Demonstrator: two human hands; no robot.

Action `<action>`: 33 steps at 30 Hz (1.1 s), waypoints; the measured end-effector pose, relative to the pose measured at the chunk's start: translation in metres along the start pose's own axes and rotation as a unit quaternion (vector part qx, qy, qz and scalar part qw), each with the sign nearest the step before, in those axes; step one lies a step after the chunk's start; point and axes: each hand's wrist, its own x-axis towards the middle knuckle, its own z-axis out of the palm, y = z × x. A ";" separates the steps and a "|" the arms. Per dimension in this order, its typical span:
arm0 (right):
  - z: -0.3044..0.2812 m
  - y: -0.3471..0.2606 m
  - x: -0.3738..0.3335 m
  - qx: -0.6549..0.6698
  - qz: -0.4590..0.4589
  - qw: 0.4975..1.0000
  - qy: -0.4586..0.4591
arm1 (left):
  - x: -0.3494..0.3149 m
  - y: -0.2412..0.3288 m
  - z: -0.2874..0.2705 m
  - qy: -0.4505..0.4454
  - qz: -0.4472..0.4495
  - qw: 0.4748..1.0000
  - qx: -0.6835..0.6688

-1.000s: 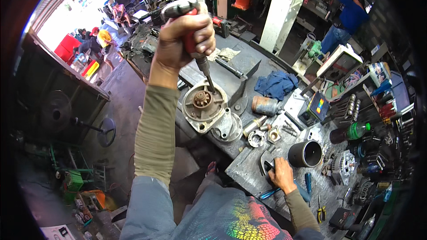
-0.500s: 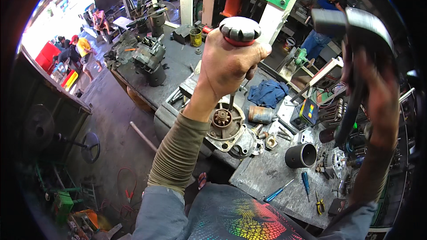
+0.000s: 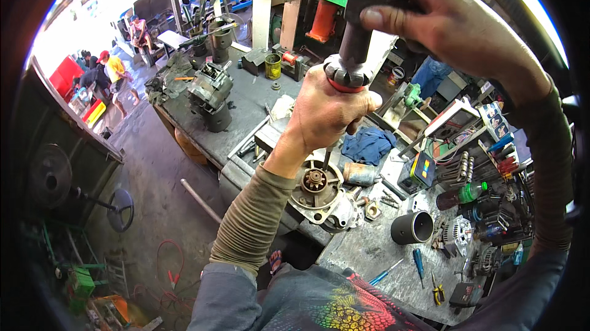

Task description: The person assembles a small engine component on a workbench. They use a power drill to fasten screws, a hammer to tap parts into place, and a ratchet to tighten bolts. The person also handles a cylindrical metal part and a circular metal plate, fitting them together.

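Observation:
My left hand [image 3: 332, 110] is closed round a screwdriver [image 3: 346, 80], its black-and-red handle end showing above the fist. The shaft points down into a round metal housing [image 3: 337, 191] with a small toothed gear [image 3: 314, 179] at its centre. Whether the tip touches the housing is hard to see. My right hand [image 3: 458, 27] grips a hammer [image 3: 356, 42], the face of its dark head against the top of the screwdriver handle. Much of the hammer's handle is hidden behind the right hand and forearm.
Around the housing on the metal bench lie a blue cloth [image 3: 369, 145], a dark metal cylinder [image 3: 412, 228], pliers [image 3: 437, 288], a blue-handled screwdriver [image 3: 418, 263] and a bottle with a green cap [image 3: 470, 193]. Another machine part [image 3: 209, 88] stands farther left. People [image 3: 117, 70] are in the background.
The hammer has come down and left from the raised position at the upper right, onto the screwdriver's end. My left hand keeps its grip; the view has shifted slightly.

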 end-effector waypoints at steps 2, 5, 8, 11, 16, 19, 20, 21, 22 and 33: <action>-0.005 -0.007 0.004 0.085 -0.075 0.993 0.026 | 0.001 0.000 -0.002 -0.014 -0.003 1.000 -0.007; -0.004 -0.017 -0.008 0.018 -0.025 0.999 -0.041 | 0.000 0.000 -0.005 -0.016 0.001 1.000 -0.003; 0.005 -0.020 -0.004 -0.012 0.006 0.996 -0.083 | -0.001 0.001 -0.004 -0.009 -0.002 1.000 -0.014; 0.008 -0.013 0.014 0.029 0.006 0.996 -0.085 | -0.001 0.000 -0.004 -0.042 -0.026 0.996 -0.079; -0.012 -0.013 0.023 -0.012 0.146 0.985 -0.086 | -0.004 0.001 0.000 0.013 -0.039 0.999 -0.031; -0.004 -0.002 0.022 0.051 0.013 0.993 -0.104 | -0.007 0.005 0.006 0.060 -0.034 0.998 0.010; -0.005 -0.007 0.022 -0.025 0.095 0.986 -0.132 | -0.008 0.007 0.008 0.094 -0.032 0.995 0.022; -0.001 -0.002 0.021 0.018 0.030 0.992 -0.120 | -0.007 0.009 0.007 0.095 -0.053 0.993 0.035; 0.002 0.000 0.022 0.063 -0.038 0.992 -0.106 | -0.006 0.012 0.006 0.080 -0.033 0.996 -0.015; -0.005 -0.006 0.012 0.045 -0.085 0.993 -0.070 | -0.008 0.002 0.010 0.083 0.005 0.996 0.042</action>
